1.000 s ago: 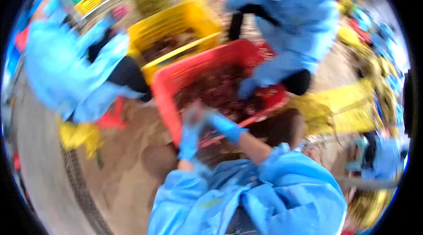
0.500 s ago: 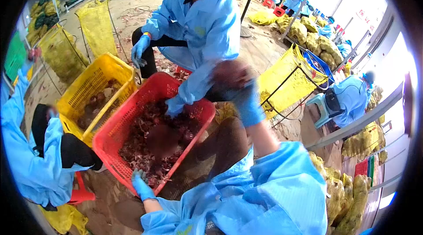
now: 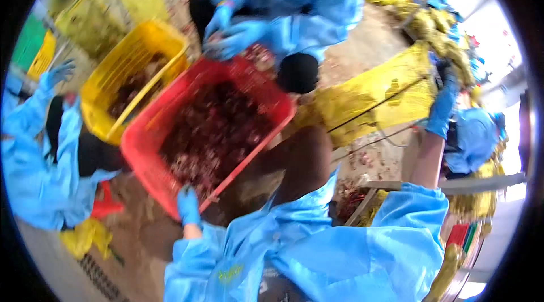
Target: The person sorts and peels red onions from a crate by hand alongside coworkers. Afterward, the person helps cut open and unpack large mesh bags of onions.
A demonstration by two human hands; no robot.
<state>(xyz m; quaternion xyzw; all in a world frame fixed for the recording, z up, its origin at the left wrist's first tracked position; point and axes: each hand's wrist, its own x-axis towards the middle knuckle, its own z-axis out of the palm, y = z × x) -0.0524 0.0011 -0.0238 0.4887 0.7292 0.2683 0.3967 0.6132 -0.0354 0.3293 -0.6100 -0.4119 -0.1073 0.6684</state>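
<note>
A red plastic crate in front of me holds dark red, onion-like pieces and loose skins. My left hand, in a blue glove, is closed on the crate's near corner. Far out to the right, my right hand, also gloved in blue, reaches over the edge of a yellow mesh bag on a dark wire frame. Blur hides its fingers and anything in them.
A yellow crate with similar pieces stands beside the red one. One co-worker crouches across the red crate, hands together over its far end. Another person sits at the left. Filled mesh sacks line the right.
My right hand has swung outward from above the red crate to the yellow mesh bag. The co-worker's hand has lifted out of the crate. The whole view has shifted.
</note>
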